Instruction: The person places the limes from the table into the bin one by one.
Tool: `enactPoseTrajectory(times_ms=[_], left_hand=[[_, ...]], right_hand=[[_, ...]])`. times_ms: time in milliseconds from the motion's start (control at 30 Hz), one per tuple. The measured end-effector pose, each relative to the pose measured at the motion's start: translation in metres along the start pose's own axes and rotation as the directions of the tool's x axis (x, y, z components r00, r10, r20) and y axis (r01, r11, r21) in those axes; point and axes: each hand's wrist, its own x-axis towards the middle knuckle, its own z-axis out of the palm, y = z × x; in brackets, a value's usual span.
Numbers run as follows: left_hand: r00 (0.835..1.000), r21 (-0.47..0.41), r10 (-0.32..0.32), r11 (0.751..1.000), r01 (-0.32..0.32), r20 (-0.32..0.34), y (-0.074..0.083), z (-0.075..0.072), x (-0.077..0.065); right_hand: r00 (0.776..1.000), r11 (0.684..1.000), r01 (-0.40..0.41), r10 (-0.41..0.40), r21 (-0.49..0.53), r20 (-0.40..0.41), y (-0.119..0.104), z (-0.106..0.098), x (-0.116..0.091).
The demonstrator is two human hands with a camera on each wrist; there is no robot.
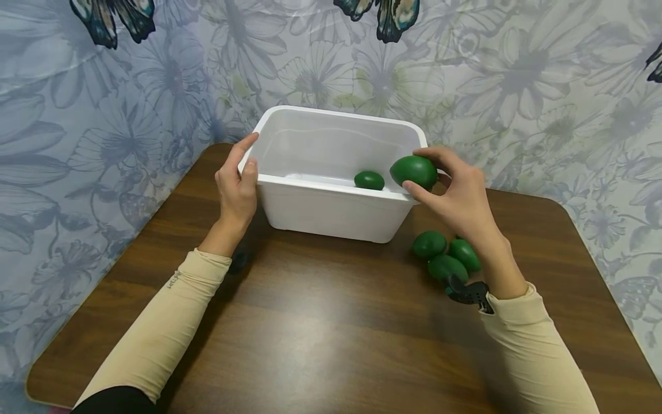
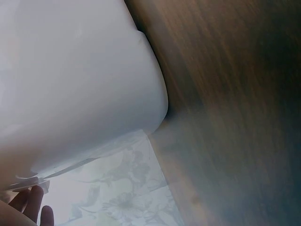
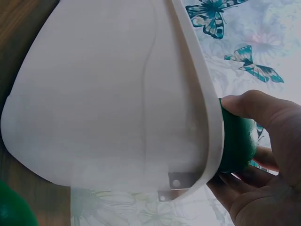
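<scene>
A white plastic bin (image 1: 331, 210) stands on the table, its mouth tilted into view. My left hand (image 1: 238, 187) grips its left end by the rim; in the left wrist view some fingers (image 2: 34, 205) show under the rim. In my right hand (image 1: 460, 190), a glossy green oval fruit (image 1: 414, 171) is held between thumb and fingers over the bin's right rim. The right wrist view shows that fruit (image 3: 237, 141) just past the rim, partly hidden by it. Another green fruit (image 1: 369, 180) lies inside the bin, low on the right.
Several more green fruits (image 1: 447, 268) lie clustered on the brown wooden table (image 1: 310, 322), right of the bin and below my right wrist. A dark strap device (image 1: 468, 292) sits on that wrist. Behind the table rises a wall (image 1: 517, 86) with flower and butterfly patterns.
</scene>
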Motion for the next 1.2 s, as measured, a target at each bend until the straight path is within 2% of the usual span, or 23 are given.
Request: enactPoseTrajectory(times_ms=[133,167,267,367,400,733,867,1200], left_hand=[[1.000,0.010,0.022,1.000,-0.023,0.017,-0.001,-0.002,-0.002],[1.000,0.006,0.013,1.000,-0.013,0.012,0.005,-0.002,-0.002],[1.000,0.015,0.018,1.000,-0.019,0.016,0.006,-0.002,-0.003],[1.000,0.007,-0.002,1.000,0.002,-0.002,0.009,-0.001,-0.004],[1.000,0.008,0.008,1.000,-0.008,-0.002,0.005,-0.001,-0.004],[1.000,-0.029,-0.013,1.000,0.012,-0.020,0.049,0.000,-0.008],[1.000,-0.023,-0.004,1.000,0.003,-0.025,0.051,0.000,-0.008],[0.999,-0.031,0.016,0.999,-0.017,-0.028,0.050,0.002,-0.008]], right_hand=[[1.000,1.000,0.015,-0.016,0.015,0.003,0.002,0.001,-0.003],[1.000,1.000,0.018,-0.018,0.018,0.001,0.002,0.001,-0.003],[1.000,1.000,0.020,-0.020,0.019,-0.003,0.004,0.000,-0.005],[1.000,0.999,0.014,-0.014,0.032,-0.006,0.005,-0.001,-0.008],[1.000,0.999,0.009,-0.009,0.036,-0.008,0.005,-0.002,-0.009],[0.995,0.995,0.003,0.007,0.097,-0.101,0.018,-0.012,-0.020],[0.994,0.997,-0.008,0.017,0.079,-0.110,0.028,-0.018,-0.025],[0.987,0.992,-0.123,0.119,-0.034,-0.107,0.058,-0.036,-0.043]])
